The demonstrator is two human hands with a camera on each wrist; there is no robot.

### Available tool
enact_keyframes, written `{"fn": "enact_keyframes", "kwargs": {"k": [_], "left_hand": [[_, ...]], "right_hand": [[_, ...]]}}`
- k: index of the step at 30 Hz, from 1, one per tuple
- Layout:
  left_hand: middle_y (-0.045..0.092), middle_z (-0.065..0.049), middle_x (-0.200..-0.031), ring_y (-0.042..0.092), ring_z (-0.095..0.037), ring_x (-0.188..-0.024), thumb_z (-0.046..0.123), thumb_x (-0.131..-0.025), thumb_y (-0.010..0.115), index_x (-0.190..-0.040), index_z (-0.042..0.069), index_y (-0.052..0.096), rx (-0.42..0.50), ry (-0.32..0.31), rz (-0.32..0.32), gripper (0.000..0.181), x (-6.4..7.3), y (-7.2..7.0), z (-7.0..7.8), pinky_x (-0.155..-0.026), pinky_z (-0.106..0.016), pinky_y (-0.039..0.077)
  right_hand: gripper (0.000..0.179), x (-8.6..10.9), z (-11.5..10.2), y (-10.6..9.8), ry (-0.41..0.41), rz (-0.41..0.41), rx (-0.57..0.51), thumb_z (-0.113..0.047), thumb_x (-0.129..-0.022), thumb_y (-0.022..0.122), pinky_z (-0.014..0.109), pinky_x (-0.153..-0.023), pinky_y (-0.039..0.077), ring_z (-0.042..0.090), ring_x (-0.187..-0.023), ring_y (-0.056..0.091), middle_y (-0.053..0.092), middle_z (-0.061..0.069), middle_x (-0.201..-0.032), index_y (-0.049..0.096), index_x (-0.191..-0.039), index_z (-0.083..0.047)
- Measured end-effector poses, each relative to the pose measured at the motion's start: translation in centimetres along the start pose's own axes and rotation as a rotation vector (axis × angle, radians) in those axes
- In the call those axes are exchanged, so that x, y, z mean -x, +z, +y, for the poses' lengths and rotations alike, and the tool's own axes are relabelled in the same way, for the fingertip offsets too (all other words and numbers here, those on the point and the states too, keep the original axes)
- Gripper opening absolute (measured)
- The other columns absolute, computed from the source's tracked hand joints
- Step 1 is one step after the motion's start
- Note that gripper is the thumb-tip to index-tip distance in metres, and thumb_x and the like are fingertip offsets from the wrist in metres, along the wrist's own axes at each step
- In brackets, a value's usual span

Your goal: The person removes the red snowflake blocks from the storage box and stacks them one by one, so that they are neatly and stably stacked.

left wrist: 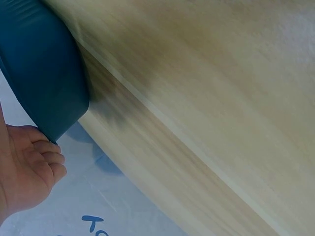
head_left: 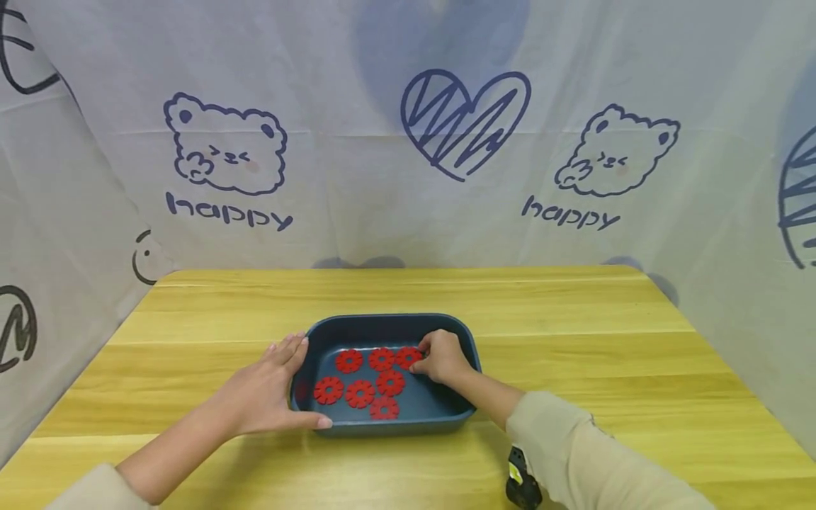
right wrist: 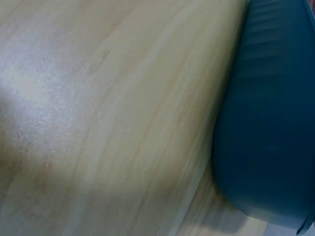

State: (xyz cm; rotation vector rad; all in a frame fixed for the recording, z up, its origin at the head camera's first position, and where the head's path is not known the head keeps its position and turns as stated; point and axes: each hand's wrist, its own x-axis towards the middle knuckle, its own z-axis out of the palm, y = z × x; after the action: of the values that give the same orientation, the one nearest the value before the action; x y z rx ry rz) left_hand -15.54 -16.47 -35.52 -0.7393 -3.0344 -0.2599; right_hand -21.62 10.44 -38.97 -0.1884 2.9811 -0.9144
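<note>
A dark blue rectangular tray [head_left: 382, 428] with rounded corners stands on the table. Inside lie several flat red notched discs, snowflake-like building pieces, one near the front wall [head_left: 384, 409] and another at the left [head_left: 328, 390]. My left hand [head_left: 270, 389] holds the tray's left end, fingers at the left rim and thumb along the front one; in the left wrist view its fingers [left wrist: 49, 160] bend at the rim. Reaching over the right side, my right hand [head_left: 443, 358] pinches a red disc [head_left: 408, 358] near the tray floor. The right wrist view shows only the tray's outer wall [right wrist: 268, 113].
The light wooden table [head_left: 605, 340] extends around the tray on all sides. A pale cloth [head_left: 357, 205] with drawn bears and hearts hangs behind it. A small black and yellow item [head_left: 523, 482] shows beside the right sleeve [head_left: 567, 439].
</note>
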Motion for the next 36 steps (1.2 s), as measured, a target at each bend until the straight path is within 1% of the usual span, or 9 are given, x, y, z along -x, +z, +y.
{"fn": "enact_keyframes", "kwargs": {"k": [3, 9, 12, 18, 22, 27, 30, 33, 36], "left_hand": [[0.030, -0.027, -0.147, 0.030, -0.042, -0.135, 0.077, -0.064, 0.059, -0.139, -0.009, 0.033, 0.000, 0.004, -0.001, 0.117, -0.08, -0.05, 0.03, -0.102, -0.052, 0.037], [0.028, -0.027, -0.147, 0.030, -0.044, -0.135, 0.079, -0.064, 0.057, -0.139, -0.009, 0.033, -0.006, -0.005, -0.006, 0.118, -0.10, -0.24, 0.05, -0.097, -0.054, 0.041], [0.028, -0.027, -0.147, 0.029, -0.043, -0.135, 0.078, -0.064, 0.058, -0.139, -0.009, 0.033, -0.003, -0.016, -0.014, 0.118, 0.00, -0.25, -0.08, -0.098, -0.054, 0.041], [0.029, -0.027, -0.147, 0.029, -0.042, -0.136, 0.078, -0.064, 0.058, -0.139, -0.009, 0.033, -0.005, -0.015, -0.020, 0.118, 0.05, -0.34, -0.19, -0.099, -0.053, 0.040], [0.028, -0.026, -0.148, 0.029, -0.043, -0.135, 0.080, -0.064, 0.056, -0.140, -0.008, 0.032, -0.011, -0.022, -0.028, 0.119, 0.02, -0.47, -0.08, -0.098, -0.054, 0.041], [0.028, -0.026, -0.148, 0.030, -0.045, -0.134, 0.080, -0.064, 0.056, -0.141, -0.008, 0.031, -0.010, -0.031, -0.038, 0.119, 0.04, -0.43, 0.03, -0.094, -0.056, 0.043], [0.028, -0.026, -0.148, 0.030, -0.045, -0.134, 0.080, -0.063, 0.057, -0.140, -0.008, 0.032, -0.008, -0.032, -0.036, 0.119, 0.05, -0.30, 0.00, -0.095, -0.056, 0.043], [0.027, -0.026, -0.148, 0.030, -0.045, -0.134, 0.080, -0.063, 0.057, -0.141, -0.008, 0.032, -0.009, -0.035, -0.038, 0.119, 0.04, -0.25, -0.07, -0.093, -0.056, 0.044], [0.027, -0.025, -0.149, 0.030, -0.046, -0.134, 0.080, -0.063, 0.056, -0.141, -0.007, 0.031, -0.008, -0.037, -0.044, 0.119, 0.01, -0.27, -0.05, -0.092, -0.056, 0.044]], "right_hand": [[0.030, 0.00, 0.00, -0.12, -0.015, 0.002, 0.006, -0.014, -0.067, 0.083, 0.026, -0.065, 0.051, 0.016, -0.071, 0.059, 0.066, 0.008, -0.076, 0.070, -0.088, 0.003], [0.027, -0.16, -0.09, -0.13, -0.045, 0.013, 0.015, -0.013, -0.066, 0.083, 0.026, -0.063, 0.051, 0.016, -0.069, 0.060, 0.068, 0.009, -0.076, 0.070, -0.084, 0.003], [0.025, -0.26, -0.23, -0.03, -0.055, 0.011, 0.024, -0.014, -0.067, 0.083, 0.025, -0.061, 0.050, 0.015, -0.068, 0.059, 0.069, 0.009, -0.076, 0.070, -0.080, 0.002], [0.021, -0.30, -0.48, 0.06, -0.055, 0.011, 0.038, -0.014, -0.068, 0.082, 0.022, -0.057, 0.047, 0.013, -0.064, 0.056, 0.069, 0.007, -0.072, 0.069, -0.075, 0.001], [0.020, -0.22, -0.54, 0.02, -0.064, 0.010, 0.036, -0.013, -0.068, 0.082, 0.021, -0.055, 0.045, 0.011, -0.061, 0.054, 0.068, 0.007, -0.069, 0.068, -0.072, 0.001], [0.020, -0.07, -0.50, -0.11, -0.062, 0.002, 0.027, -0.012, -0.068, 0.082, 0.019, -0.052, 0.041, 0.009, -0.057, 0.049, 0.063, 0.004, -0.061, 0.066, -0.068, 0.001], [0.022, 0.02, -0.46, -0.15, -0.065, -0.007, 0.018, -0.011, -0.068, 0.081, 0.017, -0.049, 0.036, 0.008, -0.053, 0.044, 0.054, -0.001, -0.053, 0.063, -0.063, 0.000], [0.024, 0.10, -0.48, -0.24, -0.071, -0.015, 0.006, -0.012, -0.069, 0.081, 0.017, -0.047, 0.032, 0.008, -0.050, 0.040, 0.046, -0.003, -0.050, 0.061, -0.059, -0.001], [0.022, 0.18, -0.46, -0.35, -0.073, -0.016, 0.000, -0.013, -0.070, 0.081, 0.017, -0.048, 0.035, 0.008, -0.051, 0.044, 0.053, -0.001, -0.053, 0.064, -0.063, 0.000]]}}
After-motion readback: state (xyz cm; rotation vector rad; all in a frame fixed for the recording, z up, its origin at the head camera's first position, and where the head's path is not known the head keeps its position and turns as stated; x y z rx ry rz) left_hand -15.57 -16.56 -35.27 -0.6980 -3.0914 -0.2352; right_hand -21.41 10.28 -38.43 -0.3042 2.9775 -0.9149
